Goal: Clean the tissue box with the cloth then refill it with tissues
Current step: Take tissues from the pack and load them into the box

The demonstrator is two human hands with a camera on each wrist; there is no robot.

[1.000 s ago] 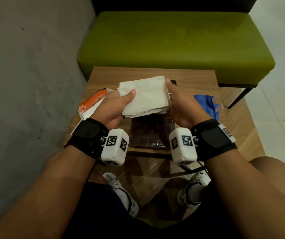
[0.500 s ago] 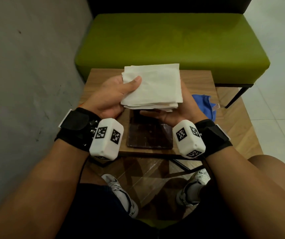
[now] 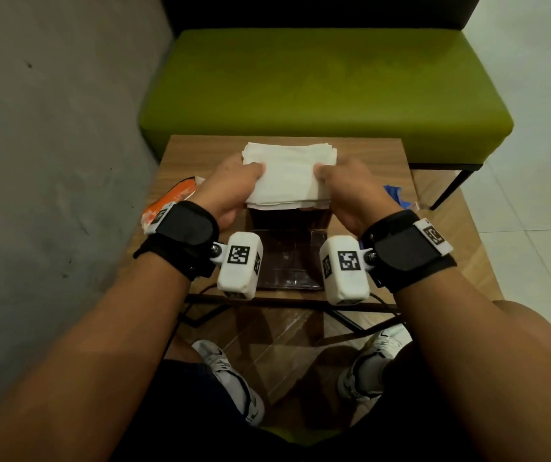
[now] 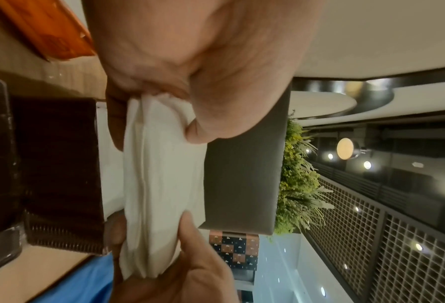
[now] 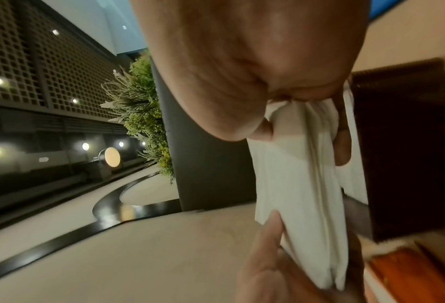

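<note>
Two hands now share the stack of white folded tissues [image 3: 289,175]: the left hand [image 3: 231,191] pinches its left edge, thumb on top, fingers beneath, and the right hand [image 3: 350,191] has come up from under the stack to pinch the right edge the same way. I see the stack lower than half a second ago, held level just above the open dark brown tissue box [image 3: 289,248]; whether it touches the rim I cannot tell. The box stands on the small wooden table [image 3: 384,155]. An orange-and-white packet [image 3: 174,201] lies left, a blue cloth [image 3: 397,195] right. Green upholstered bench [image 3: 327,91] beyond; grey wall left.
</note>
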